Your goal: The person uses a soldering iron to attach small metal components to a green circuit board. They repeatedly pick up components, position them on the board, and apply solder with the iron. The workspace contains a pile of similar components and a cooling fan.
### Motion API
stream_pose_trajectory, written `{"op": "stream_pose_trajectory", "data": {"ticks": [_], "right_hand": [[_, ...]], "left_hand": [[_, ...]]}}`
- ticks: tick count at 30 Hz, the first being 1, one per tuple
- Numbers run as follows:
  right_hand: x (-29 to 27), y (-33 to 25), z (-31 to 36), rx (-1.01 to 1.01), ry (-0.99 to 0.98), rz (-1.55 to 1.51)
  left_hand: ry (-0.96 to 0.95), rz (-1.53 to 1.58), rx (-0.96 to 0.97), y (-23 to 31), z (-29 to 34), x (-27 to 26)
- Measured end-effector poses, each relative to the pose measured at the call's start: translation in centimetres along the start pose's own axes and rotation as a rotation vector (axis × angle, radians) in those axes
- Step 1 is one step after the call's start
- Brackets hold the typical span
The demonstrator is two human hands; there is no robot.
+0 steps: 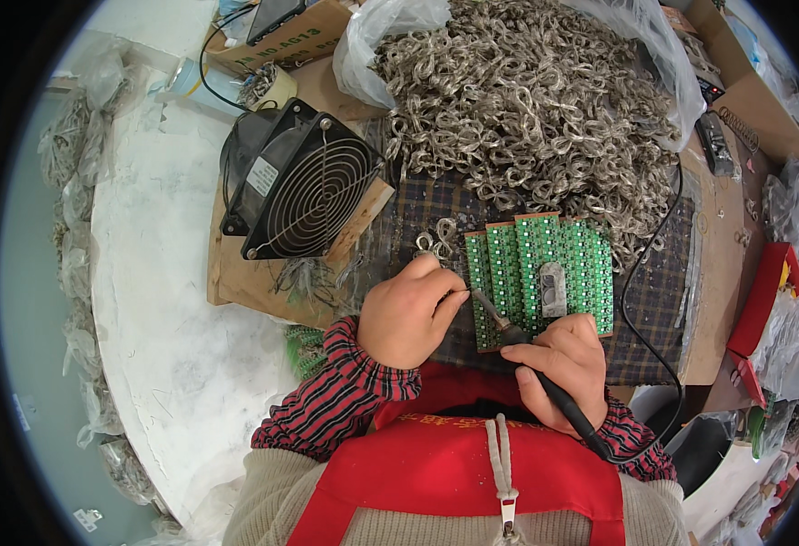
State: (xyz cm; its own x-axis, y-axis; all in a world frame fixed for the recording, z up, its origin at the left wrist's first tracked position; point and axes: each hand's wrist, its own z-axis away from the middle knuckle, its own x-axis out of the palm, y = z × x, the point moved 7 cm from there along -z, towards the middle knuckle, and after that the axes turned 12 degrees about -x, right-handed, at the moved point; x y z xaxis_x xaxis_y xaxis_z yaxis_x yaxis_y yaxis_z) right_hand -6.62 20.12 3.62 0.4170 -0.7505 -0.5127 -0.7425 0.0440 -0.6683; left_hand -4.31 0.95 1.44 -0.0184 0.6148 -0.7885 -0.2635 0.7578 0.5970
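My right hand (565,364) is closed around the black handle of a soldering iron (560,400). Its metal tip points up and left, at the left edge of several overlapping green circuit boards (536,259). Close to that tip, my left hand (408,314) pinches the end of a thin wire. Loops of silvery-brown wire (436,238) lie just beyond the left fingers; whether they join the pinched end is hard to see. A small grey block (552,289) with a dark hollowed face rests on the boards.
A large heap of looped wires (527,100) spills from a clear plastic bag behind the boards. At left stands a black fan (313,196) with a wire guard. The iron's black cord (631,300) curves along the right. A red box (763,318) sits far right.
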Motion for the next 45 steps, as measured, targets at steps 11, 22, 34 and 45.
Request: {"op": "stream_pose_trajectory", "data": {"ticks": [11, 22, 34, 45], "right_hand": [[-0.4, 0.5, 0.2, 0.018, 0.063, -0.094], [-0.7, 0.7, 0.5, 0.014, 0.091, -0.102], [-1.1, 0.6, 0.8, -0.007, 0.104, -0.078], [-3.9, 0.1, 0.6, -0.011, 0.227, 0.052]], "left_hand": [[-0.014, -0.101, 0.025, 0.8, -0.5, -0.2], [-0.011, -0.100, 0.028, 0.7, -0.5, -0.2], [-0.003, -0.161, 0.005, 1.5, 0.0, -1.1], [0.075, -0.536, 0.204, 4.7, -10.3, -0.1]]}}
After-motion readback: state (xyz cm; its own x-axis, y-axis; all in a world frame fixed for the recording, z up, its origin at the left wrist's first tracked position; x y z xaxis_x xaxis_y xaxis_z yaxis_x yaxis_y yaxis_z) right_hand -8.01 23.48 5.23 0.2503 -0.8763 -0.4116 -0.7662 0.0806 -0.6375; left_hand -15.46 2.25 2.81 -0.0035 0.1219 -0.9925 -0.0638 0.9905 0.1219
